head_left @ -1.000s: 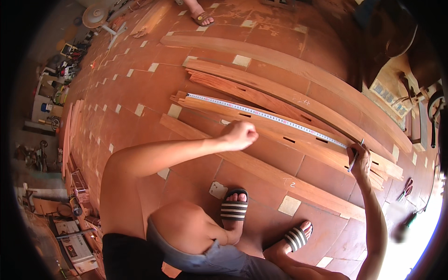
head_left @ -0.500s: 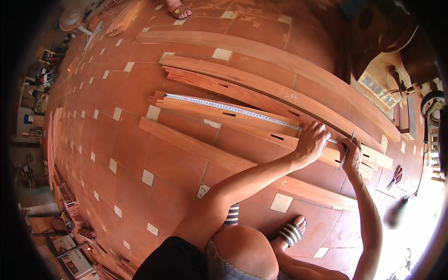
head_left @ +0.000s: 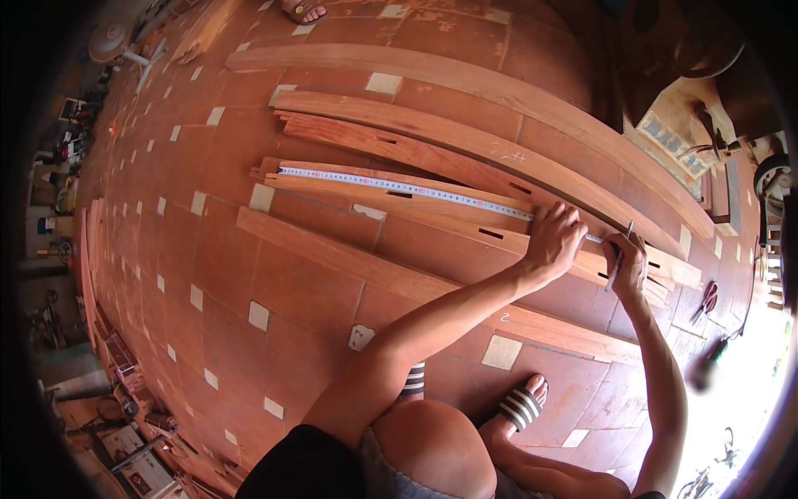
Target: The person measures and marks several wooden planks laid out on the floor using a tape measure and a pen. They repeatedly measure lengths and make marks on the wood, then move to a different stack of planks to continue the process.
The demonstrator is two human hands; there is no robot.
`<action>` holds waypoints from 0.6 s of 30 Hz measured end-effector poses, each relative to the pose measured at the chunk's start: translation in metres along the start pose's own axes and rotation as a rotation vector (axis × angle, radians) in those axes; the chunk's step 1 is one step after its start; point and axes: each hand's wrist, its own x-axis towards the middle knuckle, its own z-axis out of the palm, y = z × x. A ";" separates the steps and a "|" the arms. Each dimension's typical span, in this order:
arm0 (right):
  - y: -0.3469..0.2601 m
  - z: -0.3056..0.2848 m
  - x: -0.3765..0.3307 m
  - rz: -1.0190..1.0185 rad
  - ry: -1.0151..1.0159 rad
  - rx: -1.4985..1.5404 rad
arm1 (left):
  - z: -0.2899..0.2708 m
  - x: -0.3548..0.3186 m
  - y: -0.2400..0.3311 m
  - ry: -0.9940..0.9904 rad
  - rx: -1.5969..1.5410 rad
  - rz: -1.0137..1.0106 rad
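Note:
A white tape measure (head_left: 391, 185) is stretched along a slotted wooden strip (head_left: 332, 187) on the floor, its far end at the strip's left tip. My left hand (head_left: 555, 241) is closed, fingers pressed down on the tape and the wood. Just to its right, my right hand (head_left: 630, 262) is closed around a slim grey pencil-like stick (head_left: 613, 278), near the tape where it comes out past my left hand. The tape's right end is hidden by my right hand. Behind lies a redder slotted strip (head_left: 449, 160).
Long planks (head_left: 399, 62) lie behind the strips, and another plank (head_left: 357, 258) lies nearer me. Scissors (head_left: 706, 303) rest on the tiles to the right. Another person's sandalled foot (head_left: 306, 12) is at the top. Tools and clutter (head_left: 125, 449) line the left edge.
The view has shifted slightly, so the planks appear a little further left. Both hands stay at nearly the same spot on the tape and strip.

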 end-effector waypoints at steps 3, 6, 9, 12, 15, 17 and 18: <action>0.000 -0.002 0.000 0.003 -0.003 0.005 | 0.000 -0.001 0.001 0.000 0.010 0.002; -0.002 -0.003 0.000 -0.011 -0.003 0.031 | -0.001 -0.001 0.002 -0.012 0.008 0.001; -0.002 -0.004 -0.001 -0.027 0.011 0.028 | 0.000 -0.001 0.003 0.006 0.001 0.003; 0.001 -0.001 -0.003 -0.038 0.008 0.005 | 0.001 -0.002 0.001 0.017 0.034 0.023; 0.001 -0.001 -0.002 -0.061 0.018 -0.053 | 0.003 -0.003 -0.002 0.039 0.017 0.017; -0.018 -0.008 0.006 -0.049 0.087 -0.087 | 0.004 -0.003 0.001 0.014 0.022 0.033; -0.032 -0.011 0.010 -0.030 0.103 0.041 | 0.005 -0.002 0.004 0.000 0.023 0.043</action>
